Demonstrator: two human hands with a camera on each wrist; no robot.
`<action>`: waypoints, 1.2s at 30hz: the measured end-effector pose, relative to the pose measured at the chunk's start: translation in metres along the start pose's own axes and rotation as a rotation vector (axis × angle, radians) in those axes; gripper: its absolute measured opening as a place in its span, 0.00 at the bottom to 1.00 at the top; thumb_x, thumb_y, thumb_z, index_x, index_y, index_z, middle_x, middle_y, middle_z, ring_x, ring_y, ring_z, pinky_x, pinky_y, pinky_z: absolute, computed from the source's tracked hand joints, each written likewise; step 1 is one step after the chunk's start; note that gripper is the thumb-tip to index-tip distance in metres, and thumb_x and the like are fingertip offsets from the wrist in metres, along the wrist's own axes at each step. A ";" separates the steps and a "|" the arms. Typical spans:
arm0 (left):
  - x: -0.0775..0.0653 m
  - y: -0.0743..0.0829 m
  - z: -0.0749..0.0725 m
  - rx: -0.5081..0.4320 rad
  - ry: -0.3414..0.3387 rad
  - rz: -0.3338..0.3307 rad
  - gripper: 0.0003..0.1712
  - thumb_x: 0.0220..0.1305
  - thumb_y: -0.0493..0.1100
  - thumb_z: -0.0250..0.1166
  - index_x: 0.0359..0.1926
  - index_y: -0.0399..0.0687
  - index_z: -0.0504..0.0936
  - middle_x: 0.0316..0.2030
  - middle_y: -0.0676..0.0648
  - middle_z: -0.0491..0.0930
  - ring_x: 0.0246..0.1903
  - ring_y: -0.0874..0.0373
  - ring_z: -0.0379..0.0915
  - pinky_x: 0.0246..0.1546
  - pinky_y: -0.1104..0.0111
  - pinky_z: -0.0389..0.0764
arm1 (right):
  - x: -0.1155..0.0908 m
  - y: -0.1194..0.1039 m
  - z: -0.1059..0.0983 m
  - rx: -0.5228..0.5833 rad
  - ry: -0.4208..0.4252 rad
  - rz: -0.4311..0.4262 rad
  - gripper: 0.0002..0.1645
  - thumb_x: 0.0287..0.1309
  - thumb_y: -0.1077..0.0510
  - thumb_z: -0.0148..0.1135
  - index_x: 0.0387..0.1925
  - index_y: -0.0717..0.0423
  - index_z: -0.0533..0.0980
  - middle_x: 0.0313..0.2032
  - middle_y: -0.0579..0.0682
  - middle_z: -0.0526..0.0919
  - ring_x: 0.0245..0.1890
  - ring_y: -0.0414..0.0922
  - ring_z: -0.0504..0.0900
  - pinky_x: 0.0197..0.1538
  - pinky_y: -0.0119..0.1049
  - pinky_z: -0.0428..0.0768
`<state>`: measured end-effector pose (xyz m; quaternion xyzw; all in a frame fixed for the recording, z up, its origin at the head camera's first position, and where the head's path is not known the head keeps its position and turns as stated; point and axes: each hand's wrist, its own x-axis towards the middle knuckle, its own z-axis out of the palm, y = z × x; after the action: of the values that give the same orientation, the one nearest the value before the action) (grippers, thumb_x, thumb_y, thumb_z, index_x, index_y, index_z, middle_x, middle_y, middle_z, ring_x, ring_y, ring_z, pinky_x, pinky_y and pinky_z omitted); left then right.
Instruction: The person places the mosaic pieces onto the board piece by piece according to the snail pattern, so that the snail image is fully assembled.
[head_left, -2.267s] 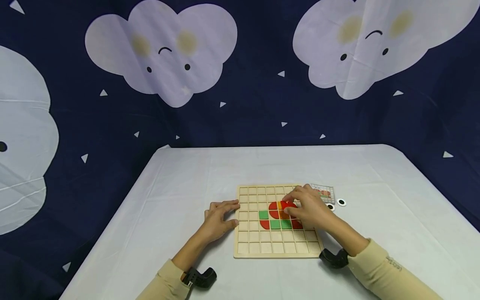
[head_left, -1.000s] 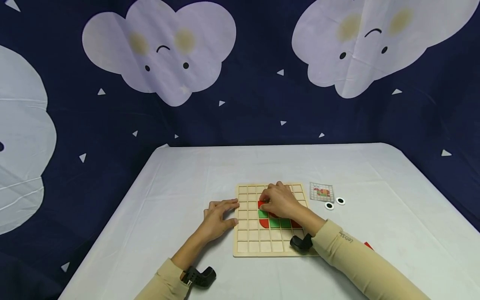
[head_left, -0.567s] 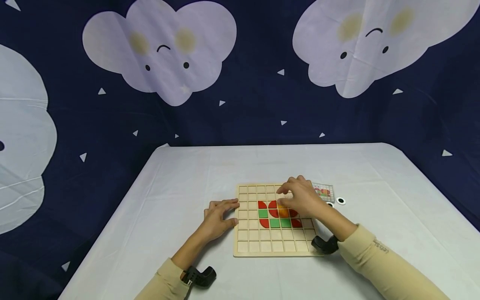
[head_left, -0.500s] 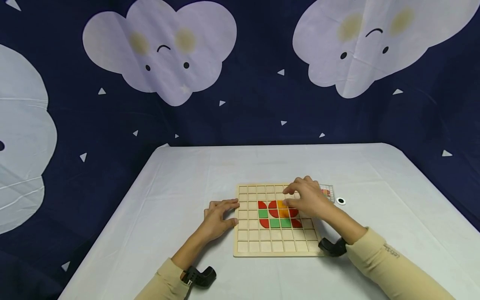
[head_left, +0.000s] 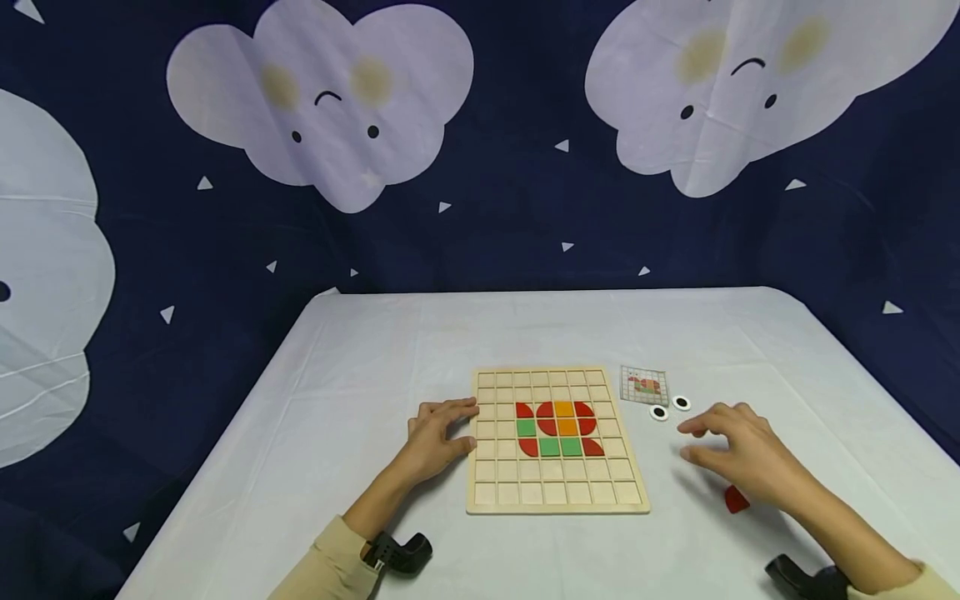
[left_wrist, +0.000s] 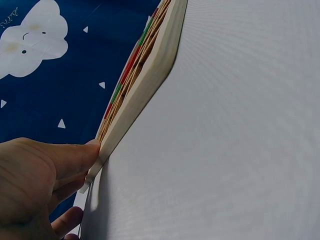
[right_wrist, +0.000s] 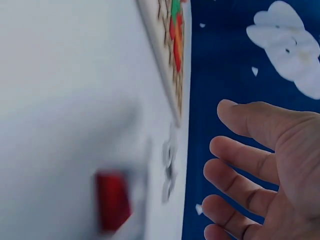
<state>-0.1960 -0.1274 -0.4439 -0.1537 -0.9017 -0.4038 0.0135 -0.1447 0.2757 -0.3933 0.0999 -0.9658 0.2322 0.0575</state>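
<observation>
A square wooden grid board (head_left: 558,496) lies flat on the white table. Red, green and orange tiles fill several cells near its middle, with green squares (head_left: 561,447), orange squares (head_left: 566,417) and red rounded pieces (head_left: 546,419). My left hand (head_left: 435,442) touches the board's left edge with thumb and fingertips; the left wrist view shows the thumb against the wooden rim. My right hand (head_left: 750,454) is in the air right of the board, fingers apart and holding nothing. Below it on the table lies a loose red rounded piece (head_left: 737,499), blurred in the right wrist view.
A small printed pattern card (head_left: 643,386) lies at the board's upper right. Beside it are two white discs with black centres, one nearer (head_left: 658,412) and one farther (head_left: 681,402). A dark blue cloth with clouds (head_left: 510,250) hangs behind the table.
A red piece has been set in the board's cell above the left green square. My right hand has since left the board and moved right, over the loose red piece. The left hand stays put.
</observation>
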 end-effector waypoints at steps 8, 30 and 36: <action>-0.001 0.000 0.000 -0.003 0.001 -0.005 0.26 0.53 0.40 0.69 0.56 0.48 0.79 0.62 0.54 0.72 0.53 0.54 0.60 0.48 0.57 0.52 | -0.033 0.036 0.004 -0.026 0.110 -0.052 0.17 0.40 0.52 0.74 0.37 0.40 0.82 0.34 0.38 0.81 0.37 0.25 0.62 0.39 0.28 0.58; -0.002 -0.002 -0.001 -0.020 -0.010 -0.008 0.27 0.53 0.40 0.69 0.56 0.48 0.78 0.63 0.55 0.72 0.53 0.54 0.59 0.50 0.56 0.51 | -0.055 0.064 0.016 -0.063 0.202 -0.251 0.24 0.31 0.61 0.76 0.36 0.40 0.81 0.33 0.28 0.74 0.35 0.25 0.60 0.37 0.22 0.57; -0.002 0.000 -0.001 -0.026 -0.008 -0.018 0.27 0.53 0.40 0.69 0.56 0.48 0.79 0.63 0.55 0.72 0.53 0.55 0.59 0.50 0.56 0.51 | -0.052 0.062 0.017 -0.072 0.184 -0.210 0.21 0.33 0.60 0.76 0.34 0.39 0.81 0.32 0.28 0.74 0.34 0.25 0.61 0.36 0.22 0.58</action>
<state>-0.1948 -0.1288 -0.4438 -0.1473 -0.8979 -0.4148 0.0039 -0.1085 0.3308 -0.4433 0.1765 -0.9484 0.1985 0.1732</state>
